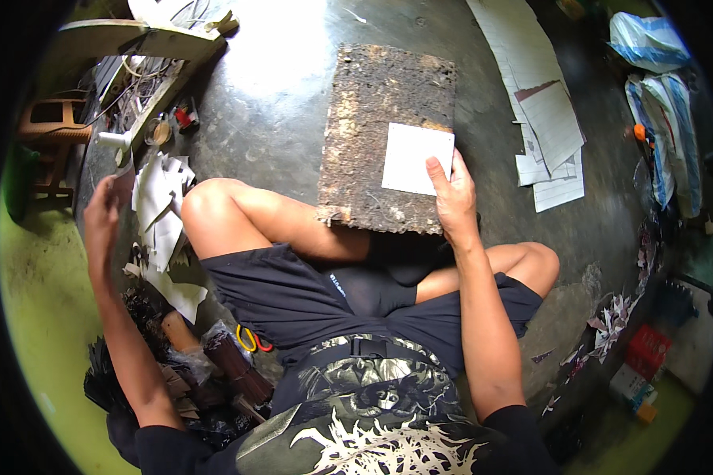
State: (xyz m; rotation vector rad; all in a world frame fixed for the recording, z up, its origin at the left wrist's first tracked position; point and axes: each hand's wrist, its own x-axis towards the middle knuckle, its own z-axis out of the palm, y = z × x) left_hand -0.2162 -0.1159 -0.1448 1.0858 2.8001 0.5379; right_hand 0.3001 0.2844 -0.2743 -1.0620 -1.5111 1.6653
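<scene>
A rough, dark, worn board (360, 150) lies in front of me, its near edge by my crossed legs. On its right half sits a white square card (412, 157). My right hand (456, 198) grips the card's right side at the board's edge, thumb on top; some of the fingers are hidden. Out to the left, my left hand (103, 214) is raised with its fingers closed. A thin brownish piece (124, 184) shows at its fingertips, too unclear to name. Just above that hand is a white cylindrical piece (114, 139) on a wooden frame.
White paper scraps (160, 202) pile beside my left knee. Scissors with yellow and red handles (249, 338) lie by my left thigh. Flat cardboard sheets (550, 131) are on the floor at the right. Plastic bags (650, 43) stand beyond; an orange plastic stool (51, 123) is far left.
</scene>
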